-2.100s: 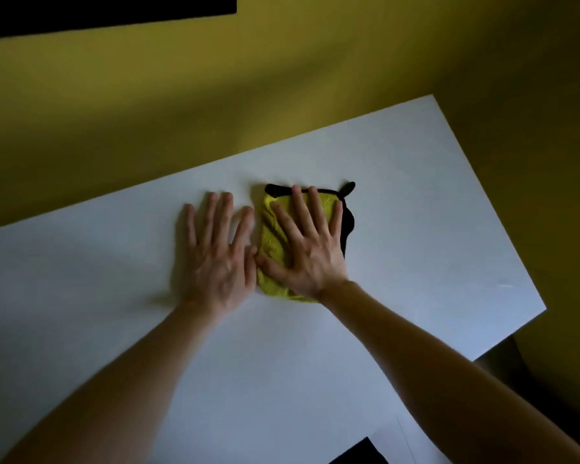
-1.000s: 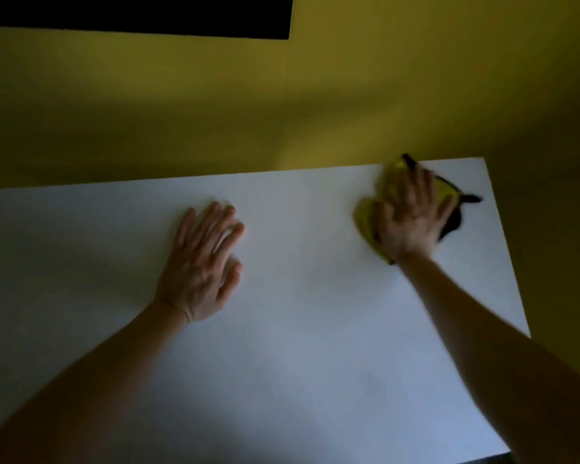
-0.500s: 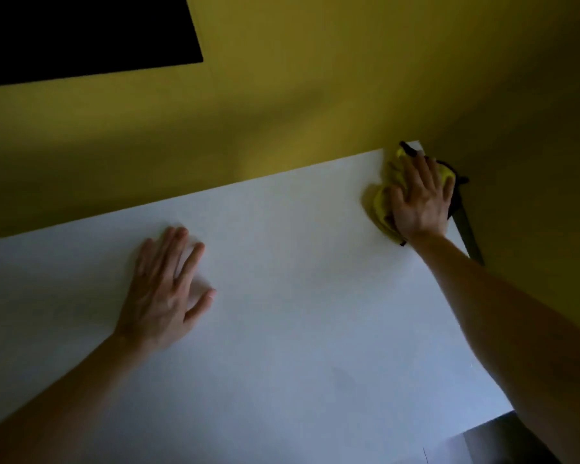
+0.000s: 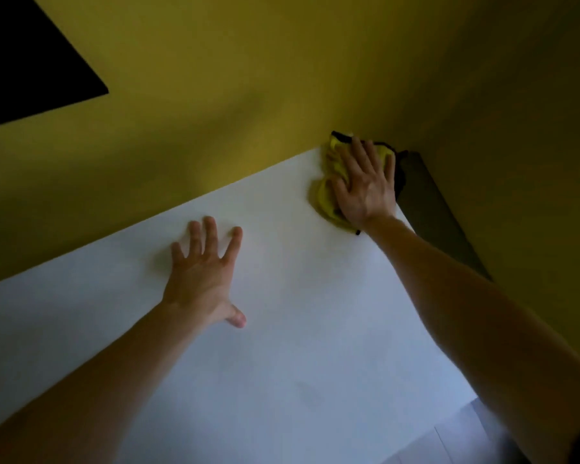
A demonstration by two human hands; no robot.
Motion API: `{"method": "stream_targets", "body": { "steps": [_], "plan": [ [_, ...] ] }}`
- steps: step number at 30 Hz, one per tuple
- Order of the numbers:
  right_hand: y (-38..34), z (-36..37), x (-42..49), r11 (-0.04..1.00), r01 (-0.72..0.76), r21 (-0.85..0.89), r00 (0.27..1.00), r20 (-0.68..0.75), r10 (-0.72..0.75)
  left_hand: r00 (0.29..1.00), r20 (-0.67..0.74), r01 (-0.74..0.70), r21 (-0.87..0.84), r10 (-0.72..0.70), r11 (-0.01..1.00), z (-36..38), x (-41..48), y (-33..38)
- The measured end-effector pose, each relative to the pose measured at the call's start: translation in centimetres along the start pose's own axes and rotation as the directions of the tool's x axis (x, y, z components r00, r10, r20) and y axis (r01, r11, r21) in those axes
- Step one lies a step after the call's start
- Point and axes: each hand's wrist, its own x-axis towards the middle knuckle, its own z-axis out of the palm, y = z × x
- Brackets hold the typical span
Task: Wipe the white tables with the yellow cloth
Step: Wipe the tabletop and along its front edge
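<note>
The right hand [image 4: 365,185] is pressing the yellow cloth [image 4: 327,199] with flat, straight fingers into the counter's [image 4: 282,363] far corner, at about 1 o'clock, where the cloth is bunching against the yellow wall [image 4: 248,95]. Two seconds ago it was lying mid-counter beside the other hand, so the wiping stroke has been carrying it out to the edge. The left hand [image 4: 203,269] is resting spread and released on the counter, grasping nothing, toward 8 o'clock from the cloth. The corner is likely getting covered now, with the nearer surface probably still waiting.
</note>
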Motion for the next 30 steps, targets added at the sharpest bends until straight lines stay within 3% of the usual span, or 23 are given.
{"method": "stream_targets", "body": {
  "steps": [3,5,9,12,17,21,23,26,28,30],
  "plan": [
    [-0.9,0.3,1.5,0.998,-0.05,0.045,0.999,-0.011,0.051,1.0,0.01,-0.003,0.004,0.003,1.0,-0.3,0.1,-0.2],
    [-2.7,0.9,-2.6,0.997,-0.056,0.051,0.997,-0.042,0.058,1.0,0.022,-0.002,-0.001,0.002,1.0,-0.6,-0.2,0.1],
    [-6.5,1.5,-16.7,0.981,0.186,0.053,0.98,0.056,-0.189,1.0,0.028,0.008,0.024,-0.009,1.0,-0.9,-0.4,0.1],
    [-4.7,1.8,-17.1,0.95,0.307,0.056,0.946,0.087,-0.311,0.999,0.035,0.007,0.025,-0.008,1.0,-1.2,-0.6,0.2],
    [-1.6,0.8,-3.2,0.998,-0.064,0.014,0.998,-0.015,0.065,0.999,0.039,0.019,0.022,-0.02,1.0,-1.4,-0.4,0.4],
    [-4.5,1.9,-6.5,0.987,-0.128,0.097,0.985,-0.107,0.139,0.998,0.052,0.016,0.047,-0.019,0.999,-1.4,-0.3,0.6],
    [-7.8,2.7,-14.3,0.988,-0.053,0.145,0.991,-0.112,0.07,0.998,0.055,0.017,0.057,-0.02,0.998,-1.7,-0.5,0.6],
    [-11.2,3.1,-24.2,0.97,0.174,0.169,0.985,-0.025,-0.172,0.999,0.052,0.014,0.043,-0.016,0.999,-1.9,-0.6,0.6],
    [-10.0,2.8,-24.9,0.941,0.293,0.171,0.955,-0.011,-0.296,0.998,0.054,0.012,0.038,-0.014,0.999,-1.9,-0.7,0.6],
    [-7.0,2.3,-21.6,0.954,0.281,0.107,0.96,-0.016,-0.281,0.998,0.053,0.018,0.049,-0.021,0.999,-1.7,-0.5,0.7]
  ]
}}
